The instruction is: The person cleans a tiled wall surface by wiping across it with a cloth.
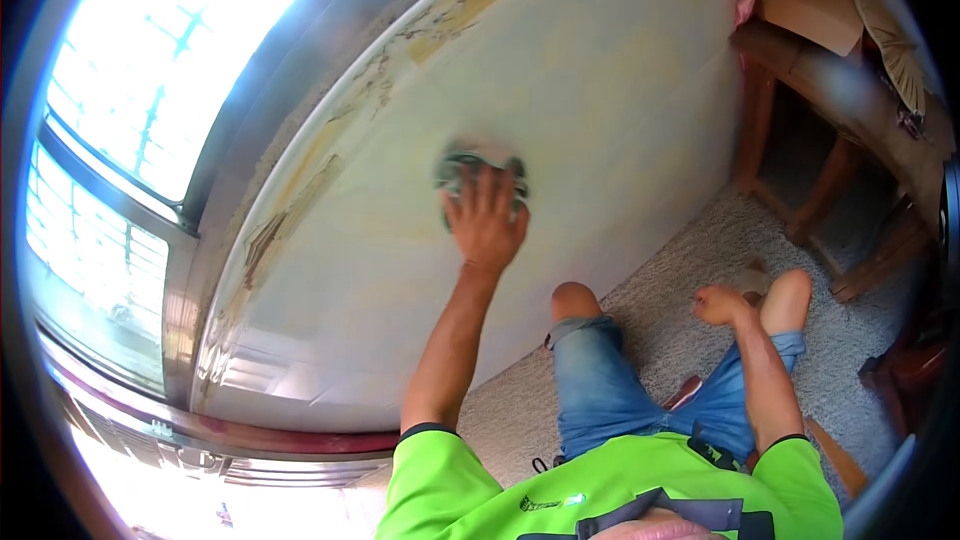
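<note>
My left hand (486, 225) presses a crumpled cloth (462, 162), dark green with pale patches, against a whitish wall panel (590, 110). Its fingers lie over the cloth, and motion blurs the cloth's edges. Brown and yellow stains with peeling patches (290, 220) run along the panel's border on the window side. Beside my right knee (787, 295), my right hand (722, 306) is curled into a loose fist, and nothing shows in it.
A bright barred window (130, 140) with a metal frame is at the left. Wooden furniture (820, 90) carrying a cardboard box (812, 0) and a folded fan-like item (890, 50) stands at the right. Speckled grey flooring (680, 250) lies below the panel.
</note>
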The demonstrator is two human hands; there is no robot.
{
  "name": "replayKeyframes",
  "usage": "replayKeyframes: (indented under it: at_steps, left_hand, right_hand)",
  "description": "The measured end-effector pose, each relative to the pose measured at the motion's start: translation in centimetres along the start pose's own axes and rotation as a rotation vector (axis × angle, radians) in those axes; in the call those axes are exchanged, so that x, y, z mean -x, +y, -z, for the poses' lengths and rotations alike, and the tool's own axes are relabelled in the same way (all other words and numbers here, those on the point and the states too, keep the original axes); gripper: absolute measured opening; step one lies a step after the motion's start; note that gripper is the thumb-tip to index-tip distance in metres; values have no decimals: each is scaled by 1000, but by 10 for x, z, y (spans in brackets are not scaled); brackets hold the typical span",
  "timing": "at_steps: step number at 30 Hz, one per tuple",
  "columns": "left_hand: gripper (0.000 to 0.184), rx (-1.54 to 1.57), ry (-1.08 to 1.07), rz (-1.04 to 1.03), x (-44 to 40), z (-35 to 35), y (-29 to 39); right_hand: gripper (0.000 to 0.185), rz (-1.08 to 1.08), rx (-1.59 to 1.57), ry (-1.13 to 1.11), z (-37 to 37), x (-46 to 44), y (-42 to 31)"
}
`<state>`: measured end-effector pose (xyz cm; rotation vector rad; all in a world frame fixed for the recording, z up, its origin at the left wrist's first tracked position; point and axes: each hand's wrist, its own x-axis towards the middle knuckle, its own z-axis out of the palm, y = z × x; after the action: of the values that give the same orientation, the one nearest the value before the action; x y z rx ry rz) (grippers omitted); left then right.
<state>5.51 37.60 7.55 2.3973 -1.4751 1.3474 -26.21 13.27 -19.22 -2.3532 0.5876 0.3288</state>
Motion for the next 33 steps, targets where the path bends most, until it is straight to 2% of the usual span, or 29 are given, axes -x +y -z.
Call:
replayKeyframes:
  at_steps: [1,2,4,8,10,12,15,19,21,22,23,24,29,33]
  left_hand:
    - [64,30,-135,-41,3,-8,16]
    - [64,42,-127,-52,5,-19,27]
    - [63,104,-262,-289,-4,-35,43]
    - [63,96,-287,-467,-67,-39,63]
    - [63,51,-214,-486,-114,-37,77]
    - [62,71,-156,-500,-161,-32,92]
    - [62,50,-17,-529,-232,-27,113]
    - [60,-4,138,-597,-334,-32,153]
    - [59,8,163,-618,-366,-46,179]
    - [59,-19,184,-596,-380,-56,194]
    - [58,-42,207,-572,-389,-64,208]
    - [58,-26,208,-575,-392,-76,222]
    - [61,-128,-32,-672,-354,-140,277]
    - [59,-100,-200,-811,-292,-162,270]
  right_hand:
    - [40,26,-11,36,1,1,0]
    - [40,12,-16,46,2,2,1]
    - [41,-10,16,-28,7,3,-7]
    - [40,81,-4,-4,25,-4,-20]
    - [38,216,-37,12,66,-8,-34]
    - [35,223,-58,186,93,-20,-37]
    - [38,186,-121,235,146,-19,-55]
    - [36,179,-315,287,113,-49,-11]
    - [35,35,147,-205,93,-60,5]
    - [35,22,135,-206,96,-54,3]
    - [34,117,-41,-39,97,-47,0]
    - [34,211,-210,130,100,-42,-3]
    - [35,140,-209,121,110,-67,13]
    - [35,31,-263,98,128,-63,12]
